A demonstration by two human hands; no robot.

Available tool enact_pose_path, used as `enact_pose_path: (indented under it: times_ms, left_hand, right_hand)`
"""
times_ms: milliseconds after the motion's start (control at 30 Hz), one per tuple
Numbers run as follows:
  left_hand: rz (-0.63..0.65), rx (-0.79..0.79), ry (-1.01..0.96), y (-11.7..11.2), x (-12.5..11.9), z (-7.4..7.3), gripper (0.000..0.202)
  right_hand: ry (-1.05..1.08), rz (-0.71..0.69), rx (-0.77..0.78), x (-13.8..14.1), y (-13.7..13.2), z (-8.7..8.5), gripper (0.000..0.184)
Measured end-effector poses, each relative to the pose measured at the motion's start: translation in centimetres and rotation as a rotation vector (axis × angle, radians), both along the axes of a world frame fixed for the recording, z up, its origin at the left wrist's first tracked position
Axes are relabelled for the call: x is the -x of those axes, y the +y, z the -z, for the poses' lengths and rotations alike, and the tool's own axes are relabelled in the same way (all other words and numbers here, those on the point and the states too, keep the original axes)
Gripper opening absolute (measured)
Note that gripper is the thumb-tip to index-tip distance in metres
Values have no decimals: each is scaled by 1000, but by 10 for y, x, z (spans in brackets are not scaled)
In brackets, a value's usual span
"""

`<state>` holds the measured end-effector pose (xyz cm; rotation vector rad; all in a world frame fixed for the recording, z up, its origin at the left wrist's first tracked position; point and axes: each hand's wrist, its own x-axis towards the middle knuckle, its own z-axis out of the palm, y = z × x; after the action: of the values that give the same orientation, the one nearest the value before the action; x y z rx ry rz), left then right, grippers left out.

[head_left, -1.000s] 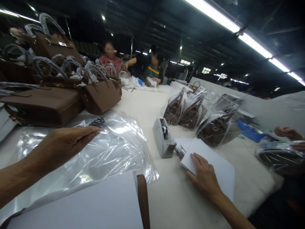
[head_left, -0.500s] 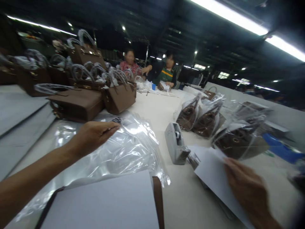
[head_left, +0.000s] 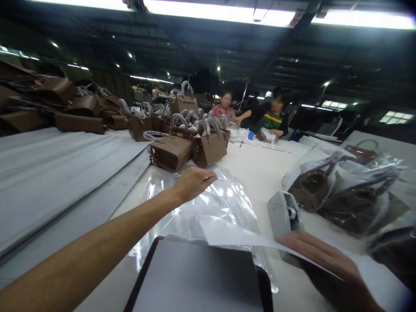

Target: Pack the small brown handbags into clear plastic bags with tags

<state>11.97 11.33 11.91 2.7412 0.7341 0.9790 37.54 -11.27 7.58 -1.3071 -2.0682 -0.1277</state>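
Note:
My right hand point(head_left: 321, 253) grips a white paper sheet point(head_left: 227, 232), whose far end reaches left over the near brown piece. That brown piece point(head_left: 265, 288) lies at the near edge, mostly covered by white paper point(head_left: 198, 277), so its full shape is hidden. Above a stack of clear plastic bags point(head_left: 182, 223), my left hand point(head_left: 195, 184) has its fingers pinched together; whatever is between them is too small to make out. A grey tape dispenser point(head_left: 276, 212) stands just beyond my right hand.
Brown handbags point(head_left: 172, 151) with wrapped handles crowd the far left of the table. Large white sheets point(head_left: 81, 160) lie at left. Plastic-wrapped handbags point(head_left: 354, 195) stand at right. Two people work across the table, one with a green top point(head_left: 268, 121).
My right hand has swung the paper sheet leftward, over the near brown piece. The camera view has turned left. My left hand stays pinched above the plastic bags.

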Motion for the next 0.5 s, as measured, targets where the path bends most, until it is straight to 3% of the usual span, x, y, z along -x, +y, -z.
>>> enact_pose_path:
  times_ms: [67, 133, 267, 400, 500]
  left_hand:
    - [-10, -19, 9, 3, 0, -5, 26]
    - [-15, -38, 19, 5, 0, -9, 26]
    - [-16, -75, 43, 8, 4, -17, 25]
    - [-33, -109, 58, 7, 10, -21, 25]
    - [-85, -186, 82, 3, 11, -20, 26]
  right_hand:
    - [32, -53, 116, 22, 26, 1, 25]
    - [146, 68, 266, 42, 55, 8, 20]
    - [447, 302, 545, 60, 100, 16, 31]
    - [554, 369, 573, 60, 111, 16, 17]
    - [710, 390, 686, 62, 111, 20, 11]
